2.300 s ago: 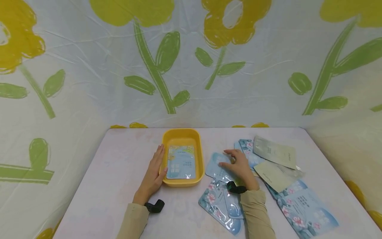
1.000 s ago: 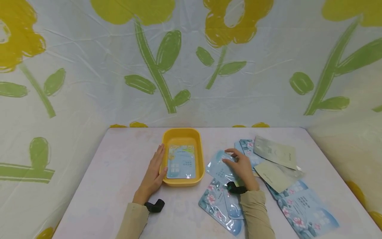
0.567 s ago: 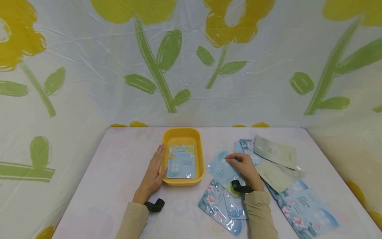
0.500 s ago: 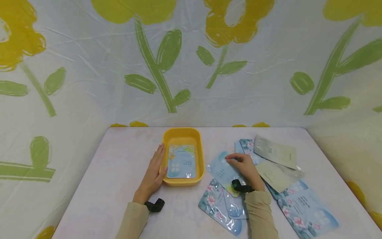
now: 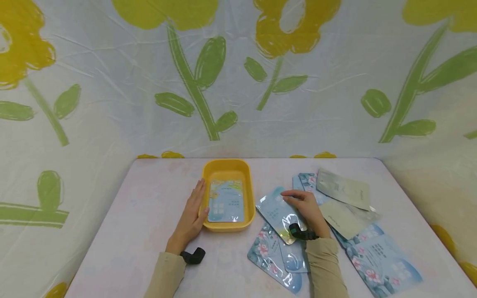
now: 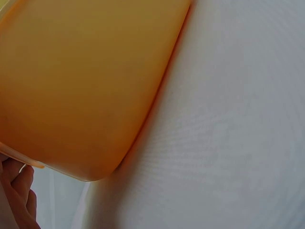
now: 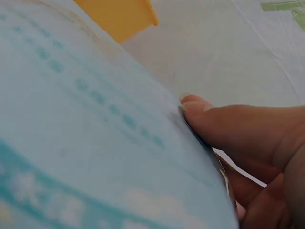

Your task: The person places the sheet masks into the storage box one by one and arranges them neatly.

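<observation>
Fingers [image 5: 288, 195] of my right hand [image 5: 305, 209] pinch one pale blue sachet [image 5: 277, 213], thumb on its face in the right wrist view; it's tilted up off the tabletop [image 5: 149, 207], just right of the yellow tray [image 5: 227, 167]. Left hand [image 5: 191, 215]: fingers straight and together, flat against the tray's left wall, holding nothing.

Count: one tray, one sachet [image 5: 226, 201] lying flat inside it, nothing else in there. Loose sachets on the tabletop to the right, overlapping, so the count is approximate: two blue floral ones [image 5: 270, 258] near my right wrist, two grey-green ones [image 5: 343, 189] further right, a blue pair [image 5: 307, 182] partly under those by the far edge, and one large blue one [image 5: 384, 260] at the near right. Some are buried, can't tell how many exactly.

In the way: my right forearm lies over the floral pair, and the held sachet covers part of them too. Tray's rim stands between the held sachet and the one inside. Black wrist straps on both arms. Flower-print sheet [image 5: 238, 82] behind and on both sides.
</observation>
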Action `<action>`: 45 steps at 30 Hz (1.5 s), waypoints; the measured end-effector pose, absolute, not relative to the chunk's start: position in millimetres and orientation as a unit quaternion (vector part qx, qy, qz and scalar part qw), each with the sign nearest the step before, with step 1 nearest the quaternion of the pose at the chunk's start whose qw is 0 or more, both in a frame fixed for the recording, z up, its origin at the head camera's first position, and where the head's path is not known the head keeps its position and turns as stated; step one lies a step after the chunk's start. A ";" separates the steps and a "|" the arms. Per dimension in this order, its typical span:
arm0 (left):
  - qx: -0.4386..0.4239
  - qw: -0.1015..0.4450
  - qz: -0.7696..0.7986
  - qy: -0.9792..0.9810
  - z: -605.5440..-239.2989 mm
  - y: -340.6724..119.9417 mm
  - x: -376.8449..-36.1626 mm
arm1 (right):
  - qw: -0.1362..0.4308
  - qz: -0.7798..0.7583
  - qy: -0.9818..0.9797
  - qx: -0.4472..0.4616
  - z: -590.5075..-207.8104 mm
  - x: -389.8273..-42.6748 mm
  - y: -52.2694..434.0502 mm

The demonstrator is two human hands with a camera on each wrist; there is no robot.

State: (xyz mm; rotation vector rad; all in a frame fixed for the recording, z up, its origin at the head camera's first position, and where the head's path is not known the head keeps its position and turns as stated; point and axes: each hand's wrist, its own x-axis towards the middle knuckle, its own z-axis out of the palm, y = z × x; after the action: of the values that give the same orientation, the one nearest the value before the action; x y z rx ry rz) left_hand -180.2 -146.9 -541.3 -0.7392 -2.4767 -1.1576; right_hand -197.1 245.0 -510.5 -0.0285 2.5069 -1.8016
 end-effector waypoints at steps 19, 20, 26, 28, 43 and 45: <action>-0.253 0.153 -0.401 -0.867 -540.1 -148.2 -178.7 | 0.011 -0.723 0.689 0.050 -512.8 -199.4 236.3; -0.253 0.153 -0.401 -0.867 -540.1 -148.2 -178.7 | 0.015 -0.731 0.680 0.049 -512.5 -199.2 236.2; -0.254 0.154 -0.402 -0.866 -540.3 -147.2 -178.8 | 0.035 -0.775 0.629 0.051 -509.5 -198.3 235.4; -0.255 0.155 -0.402 -0.866 -540.2 -146.8 -178.8 | 0.040 -0.788 0.612 0.048 -508.2 -198.1 235.0; -0.255 0.158 -0.401 -0.866 -541.1 -147.7 -179.4 | 0.099 -0.848 0.509 -0.106 -501.8 -194.2 229.7; -0.255 0.158 -0.400 -0.866 -541.3 -148.1 -179.3 | 0.110 -0.852 0.495 -0.129 -500.9 -194.2 227.6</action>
State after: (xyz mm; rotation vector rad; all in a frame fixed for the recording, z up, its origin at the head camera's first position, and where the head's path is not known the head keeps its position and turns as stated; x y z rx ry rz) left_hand -179.3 -148.1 -541.3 -0.7297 -2.4769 -1.1454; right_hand -194.2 227.6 -500.9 -0.3786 1.4557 -2.5045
